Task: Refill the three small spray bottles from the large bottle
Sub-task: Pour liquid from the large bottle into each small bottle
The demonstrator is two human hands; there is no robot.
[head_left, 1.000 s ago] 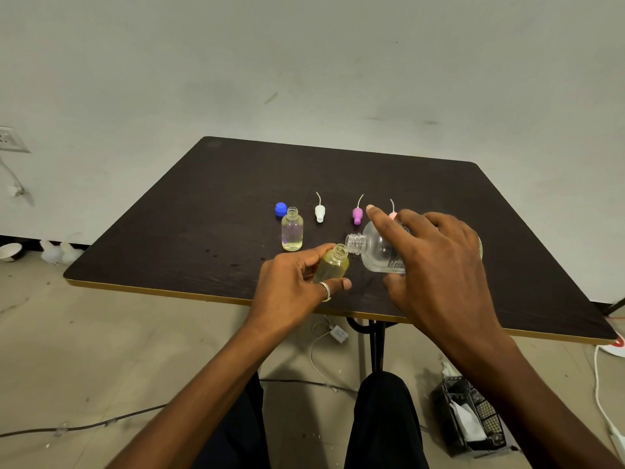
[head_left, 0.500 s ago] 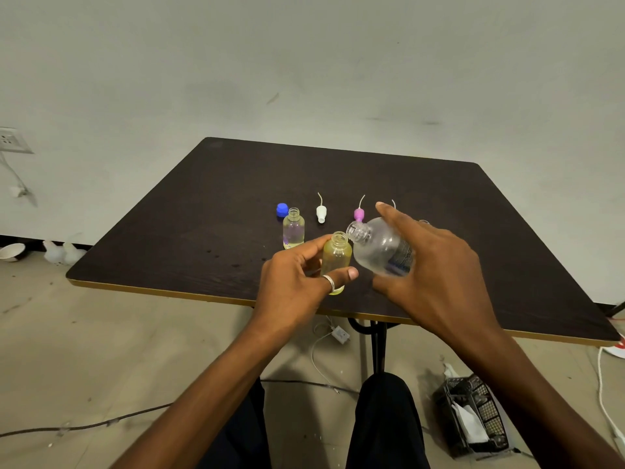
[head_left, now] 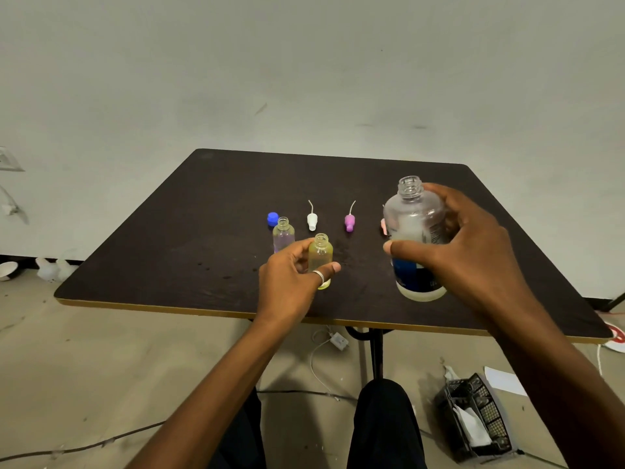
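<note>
My left hand (head_left: 290, 282) grips a small yellow bottle (head_left: 320, 255), uncapped and upright, near the table's front edge. My right hand (head_left: 473, 252) holds the large clear bottle (head_left: 414, 238) upright and uncapped, with a blue label low on it. A second small clear bottle (head_left: 283, 233) stands open just behind my left hand. A blue cap (head_left: 272, 218), a white spray top (head_left: 311, 220) and a purple spray top (head_left: 349, 222) lie in a row behind. A pink spray top (head_left: 383, 226) peeks out from behind the large bottle.
The dark square table (head_left: 209, 231) has a wooden front edge, with wet spots near its middle. On the floor lie cables, a white charger (head_left: 338, 340), and a black mesh basket (head_left: 473, 418) at the right. My knees are under the table.
My right hand has tipped the large bottle back from pouring to upright and moved it right. My left hand has brought the yellow bottle upright, low by the table.
</note>
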